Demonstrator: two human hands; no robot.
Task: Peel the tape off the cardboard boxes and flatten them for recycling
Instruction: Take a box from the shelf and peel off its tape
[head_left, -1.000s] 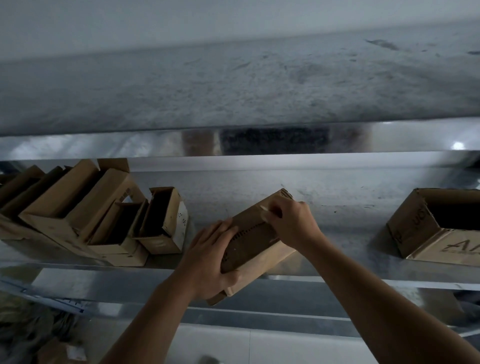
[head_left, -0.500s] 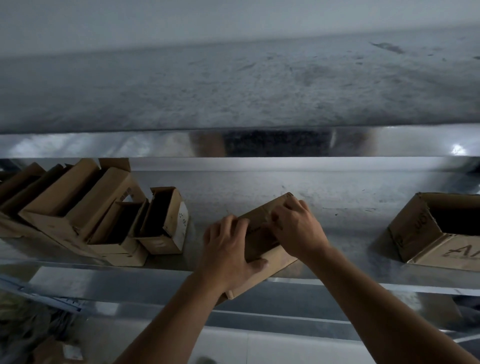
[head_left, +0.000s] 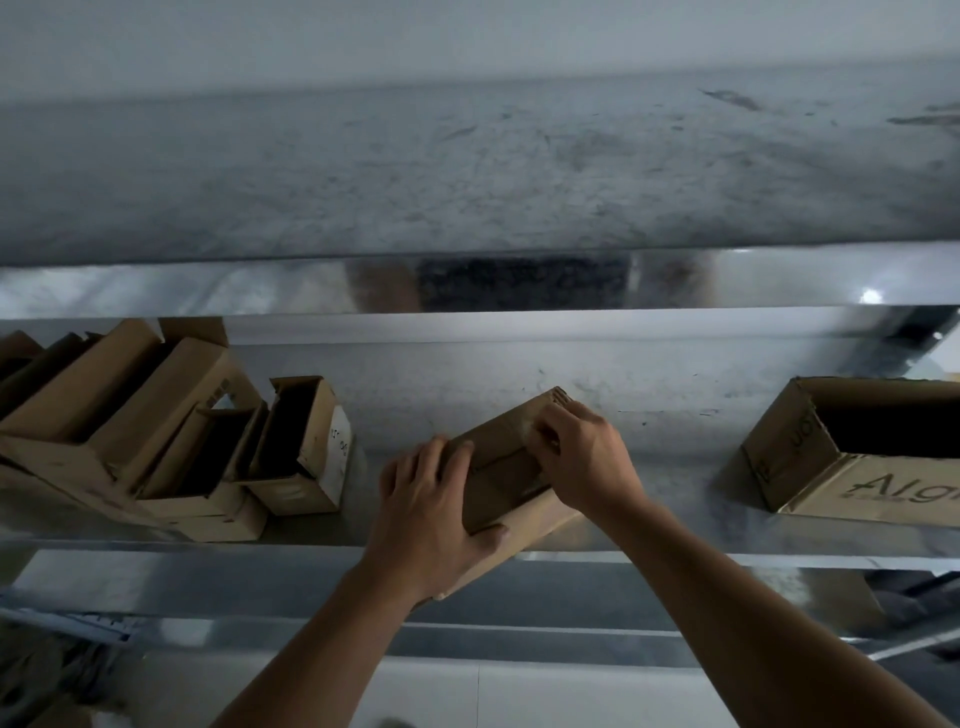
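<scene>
Our left hand grips the centre box, right hand curled, pinching its upper end; side boxes stand unflattened.

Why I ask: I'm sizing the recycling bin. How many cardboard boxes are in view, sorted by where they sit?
Closed box in the middle: 1
Large open box on the right: 1
Left pile of boxes: at least 5; overlap prevents an exact count
Total: at least 7
</scene>
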